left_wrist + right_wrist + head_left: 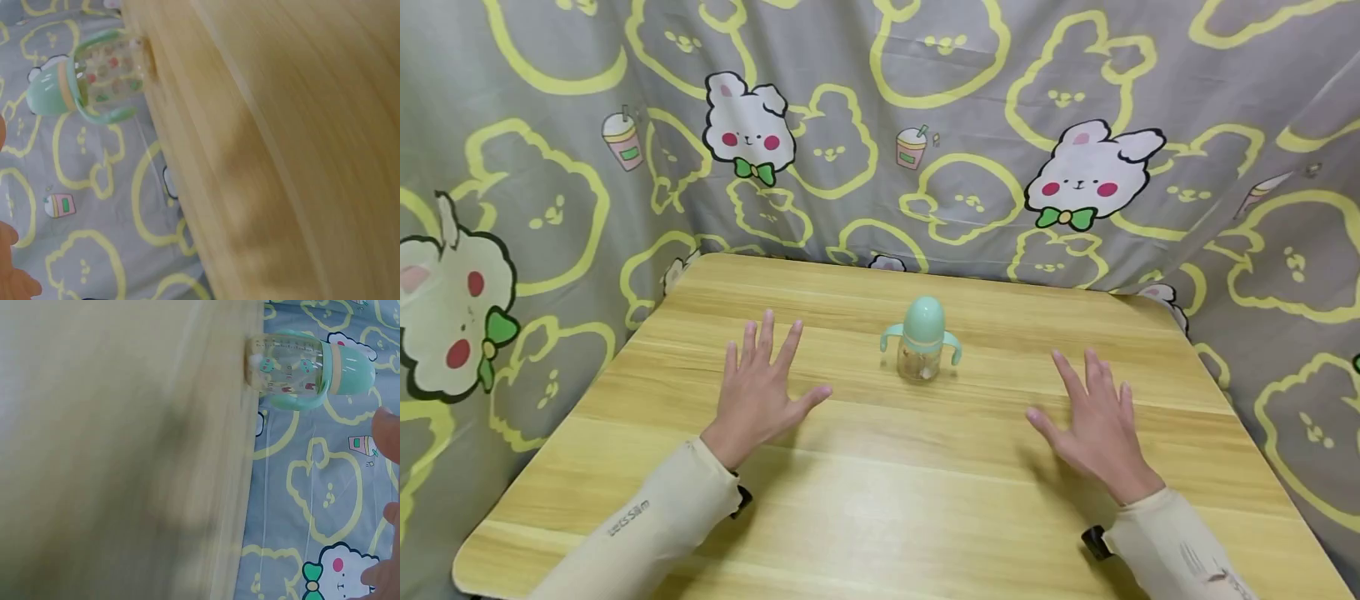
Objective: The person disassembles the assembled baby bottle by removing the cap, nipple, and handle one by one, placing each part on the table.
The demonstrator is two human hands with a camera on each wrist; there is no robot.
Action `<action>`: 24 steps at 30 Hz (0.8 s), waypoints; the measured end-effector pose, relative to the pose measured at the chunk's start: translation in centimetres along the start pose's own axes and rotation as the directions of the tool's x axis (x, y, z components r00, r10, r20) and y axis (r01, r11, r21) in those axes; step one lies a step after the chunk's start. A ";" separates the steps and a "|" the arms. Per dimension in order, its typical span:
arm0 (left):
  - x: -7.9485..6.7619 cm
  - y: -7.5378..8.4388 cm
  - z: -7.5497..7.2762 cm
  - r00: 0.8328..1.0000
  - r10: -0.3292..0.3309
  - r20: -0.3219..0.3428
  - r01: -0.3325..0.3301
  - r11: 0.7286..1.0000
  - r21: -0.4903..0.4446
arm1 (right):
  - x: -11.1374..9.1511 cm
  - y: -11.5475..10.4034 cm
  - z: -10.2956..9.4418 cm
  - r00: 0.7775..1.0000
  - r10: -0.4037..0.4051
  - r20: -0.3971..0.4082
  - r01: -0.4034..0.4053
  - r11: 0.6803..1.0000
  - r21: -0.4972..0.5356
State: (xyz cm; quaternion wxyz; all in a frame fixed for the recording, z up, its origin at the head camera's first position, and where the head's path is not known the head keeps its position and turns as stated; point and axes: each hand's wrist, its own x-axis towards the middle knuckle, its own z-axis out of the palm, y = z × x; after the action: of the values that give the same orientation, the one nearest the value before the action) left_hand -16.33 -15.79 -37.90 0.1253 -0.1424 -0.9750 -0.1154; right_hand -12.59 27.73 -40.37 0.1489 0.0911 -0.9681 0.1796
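A baby bottle (922,333) with a mint-green domed cap, two side handles and a clear printed body stands upright on the wooden table (880,492). My left hand (758,400) is spread over the table to the left of the bottle, touching nothing. To the right, my right hand (1097,425) also hovers with its fingers spread and holds nothing. Both wrist views show the bottle (87,78) sideways, apart from either hand. Only bits of the left fingers (19,281) and right fingers (387,434) appear at those frames' edges.
A grey curtain (842,208) with yellow outlines and white cartoon heads hangs behind the table and along its sides. The table's far edge lies a little beyond the bottle. Dark bands show at both sleeve cuffs.
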 end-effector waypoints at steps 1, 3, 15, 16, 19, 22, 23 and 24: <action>0.2 0.2 0.1 1.000 0.002 0.002 -0.002 1.000 -0.020 | 0.2 -0.1 0.1 1.000 -0.008 -0.003 0.008 1.000 0.019; 0.5 0.5 0.3 1.000 0.005 0.009 -0.005 0.998 -0.059 | 0.8 -0.2 0.3 1.000 -0.026 -0.005 0.026 0.998 0.048; 1.6 3.0 1.8 0.999 0.016 0.049 -0.005 0.978 -0.209 | 3.5 -1.2 0.9 0.995 -0.089 -0.044 0.094 0.988 0.120; 1.6 3.2 1.9 0.999 0.016 0.051 -0.005 0.977 -0.212 | 3.7 -1.4 0.9 0.995 -0.089 -0.043 0.093 0.988 0.123; 1.8 3.7 2.1 0.998 0.022 0.060 -0.008 0.975 -0.221 | 4.1 -1.7 1.0 0.995 -0.089 -0.045 0.094 0.988 0.126; 2.1 4.2 2.3 0.997 0.033 0.067 -0.017 0.973 -0.230 | 4.5 -2.0 1.0 0.995 -0.094 -0.039 0.098 0.986 0.138; 2.2 4.4 2.3 0.997 0.036 0.070 -0.019 0.972 -0.233 | 4.7 -2.1 1.0 0.995 -0.092 -0.035 0.096 0.985 0.144; 2.2 4.5 2.4 0.997 0.038 0.074 -0.020 0.972 -0.235 | 4.8 -2.2 1.1 0.996 -0.089 -0.031 0.092 0.984 0.153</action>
State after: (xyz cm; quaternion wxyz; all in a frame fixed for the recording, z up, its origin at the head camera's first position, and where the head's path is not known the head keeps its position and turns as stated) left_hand -17.52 -10.36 -38.69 0.0714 -0.1749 -0.9566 -0.2219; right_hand -16.87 24.72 -39.09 0.1609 0.1440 -0.9444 0.2479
